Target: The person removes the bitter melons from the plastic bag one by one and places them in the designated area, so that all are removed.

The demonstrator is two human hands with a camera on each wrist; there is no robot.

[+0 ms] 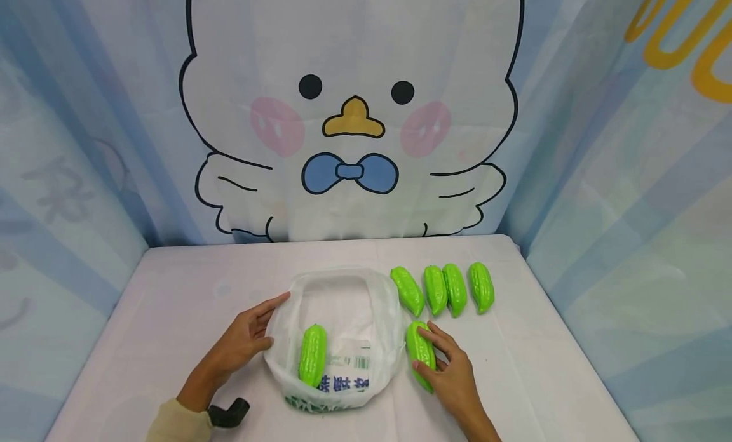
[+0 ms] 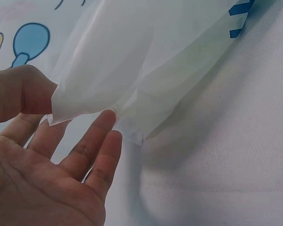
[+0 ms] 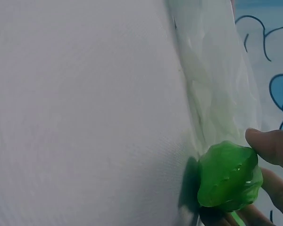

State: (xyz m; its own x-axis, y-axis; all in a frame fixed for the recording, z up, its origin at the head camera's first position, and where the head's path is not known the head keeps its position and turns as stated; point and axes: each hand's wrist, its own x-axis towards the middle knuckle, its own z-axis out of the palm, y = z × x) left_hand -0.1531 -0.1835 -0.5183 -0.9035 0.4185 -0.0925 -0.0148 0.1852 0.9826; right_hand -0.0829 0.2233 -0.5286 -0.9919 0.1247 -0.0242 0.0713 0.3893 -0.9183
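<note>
A white plastic bag [image 1: 337, 277] stands on the table with its mouth spread wide, blue and green print on its near side. Inside it lies one glossy green toy bitter melon [image 1: 312, 356]. At the bag's left side, my left hand [image 1: 243, 343] touches the rim with thumb and fingers spread apart; in the left wrist view the plastic [image 2: 118, 61] covers some fingertips. My right hand [image 1: 457, 378] pinches another toy bitter melon [image 1: 422, 347] just right of the bag. Its bumpy end [image 3: 228, 176] shows in the right wrist view, beside the bag's wall.
Several more toy bitter melons [image 1: 436, 289] lie in a row at the back right, behind my right hand. White cloth covers the table [image 1: 549, 391]. Close behind the table hangs a printed curtain [image 1: 354, 61], with more fabric on both sides.
</note>
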